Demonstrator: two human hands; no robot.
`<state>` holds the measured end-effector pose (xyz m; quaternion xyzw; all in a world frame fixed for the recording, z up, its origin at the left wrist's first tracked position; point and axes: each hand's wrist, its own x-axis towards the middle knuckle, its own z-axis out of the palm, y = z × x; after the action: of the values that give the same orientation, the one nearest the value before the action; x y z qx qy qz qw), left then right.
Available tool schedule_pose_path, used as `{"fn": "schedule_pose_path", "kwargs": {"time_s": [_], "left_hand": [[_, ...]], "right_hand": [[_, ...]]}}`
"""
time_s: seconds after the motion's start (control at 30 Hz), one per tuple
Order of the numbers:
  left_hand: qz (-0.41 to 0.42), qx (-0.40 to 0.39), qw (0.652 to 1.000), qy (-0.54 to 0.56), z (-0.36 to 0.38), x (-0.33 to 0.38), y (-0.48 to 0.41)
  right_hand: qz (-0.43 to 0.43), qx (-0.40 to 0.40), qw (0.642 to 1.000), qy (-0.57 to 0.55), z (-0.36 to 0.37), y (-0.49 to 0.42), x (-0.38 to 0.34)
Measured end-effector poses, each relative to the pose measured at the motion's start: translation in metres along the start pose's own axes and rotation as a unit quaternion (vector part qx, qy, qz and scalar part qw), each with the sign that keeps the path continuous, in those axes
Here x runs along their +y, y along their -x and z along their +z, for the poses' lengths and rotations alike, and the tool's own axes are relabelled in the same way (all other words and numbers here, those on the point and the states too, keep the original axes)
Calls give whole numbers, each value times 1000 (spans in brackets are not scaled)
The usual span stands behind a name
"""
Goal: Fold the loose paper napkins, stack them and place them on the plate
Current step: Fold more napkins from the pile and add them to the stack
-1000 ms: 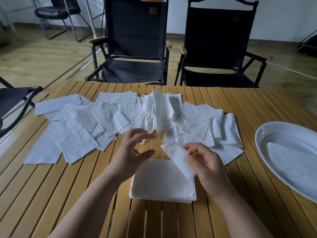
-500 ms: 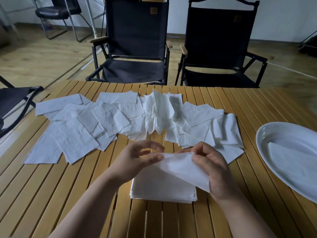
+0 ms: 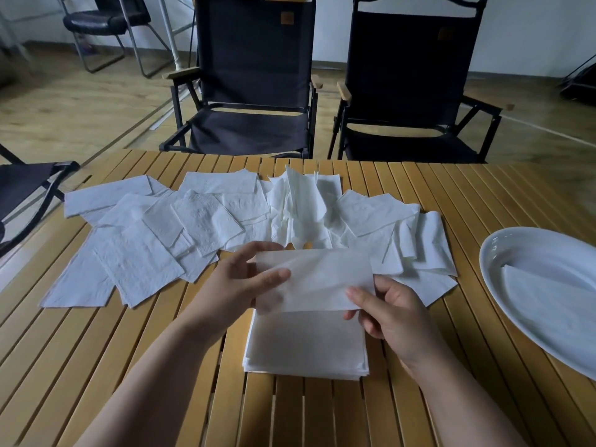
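Both hands pinch one thin white napkin (image 3: 317, 279), held flat as a wide strip just above the table. The left hand (image 3: 238, 282) grips its left end, thumb laid across the front and the other fingers curled behind the paper, showing faintly through it. The right hand (image 3: 390, 311) grips the lower right corner, thumb on top and fingers tucked beneath. The napkin's lower edge hangs over the far edge of the stack (image 3: 306, 346), a neat square pile of folded napkins lying on the table directly in front of the person, between the two forearms.

Beyond the hands the loose napkins (image 3: 200, 221) lie spread in a wide overlapping band across the middle of the table, mostly flat on the left, and rumpled and partly standing up near the centre. To the right, well apart from the stack, sits the white oval plate (image 3: 493, 246), cut off by the frame edge, with one folded white sheet (image 3: 554, 304) lying in it.

All of this rests on a slatted wooden table (image 3: 96, 366). Two black folding chairs (image 3: 254, 75) with wooden armrests stand side by side at its far edge, part of another dark chair (image 3: 25, 185) shows at the left, and a black metal-framed chair (image 3: 103, 21) stands on the wood floor farther back
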<state>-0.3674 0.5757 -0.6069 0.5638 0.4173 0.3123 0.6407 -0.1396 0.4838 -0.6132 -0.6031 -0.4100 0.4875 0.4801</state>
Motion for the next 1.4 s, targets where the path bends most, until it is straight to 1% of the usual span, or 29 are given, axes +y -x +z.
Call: {"fn": "schedule_pose_path", "kwargs": {"time_s": [0.07,0.1,0.23,0.43,0.53,0.63,0.8,0.97,1.03,1.1,1.2,1.23,1.3,1.4], "left_hand": [[-17,-36,999,-30,-4,3,3],[-20,-40,998,-52,-5,4,3],[-38,-19,989,-144,-9,3,4],[-27,4,968,-250,-10,4,8],[-62,-7,957,-284,-10,0,8],[-79,-27,934,-346,-9,-4,7],[-82,-44,912,-399,-9,-11,5],[-93,-29,905,-415,-9,-16,0],[-94,-7,896,-433,-10,-16,0],[-79,36,890,-448,-14,-15,1],[-60,105,897,-425,-29,-10,4],[-56,122,900,-414,-36,-7,5],[-47,150,901,-404,-53,-1,10],[-45,166,886,-431,-87,1,25]], "right_hand": [[13,-7,1000,-9,-1,1,-2],[22,-11,1000,-12,-2,1,-2],[55,-2,998,19,-4,1,1],[53,-34,986,157,-20,11,2],[82,-57,962,254,-20,13,3],[115,-64,943,304,-18,11,4],[135,-65,930,336,-17,10,3],[147,-53,917,367,-16,9,9],[133,-13,917,375,-14,8,11],[89,44,919,381,-9,8,9],[12,90,892,443,9,6,0],[-10,90,885,457,16,4,-2],[-42,72,885,458,33,1,-3],[-59,13,886,461,63,-7,-11]]}}
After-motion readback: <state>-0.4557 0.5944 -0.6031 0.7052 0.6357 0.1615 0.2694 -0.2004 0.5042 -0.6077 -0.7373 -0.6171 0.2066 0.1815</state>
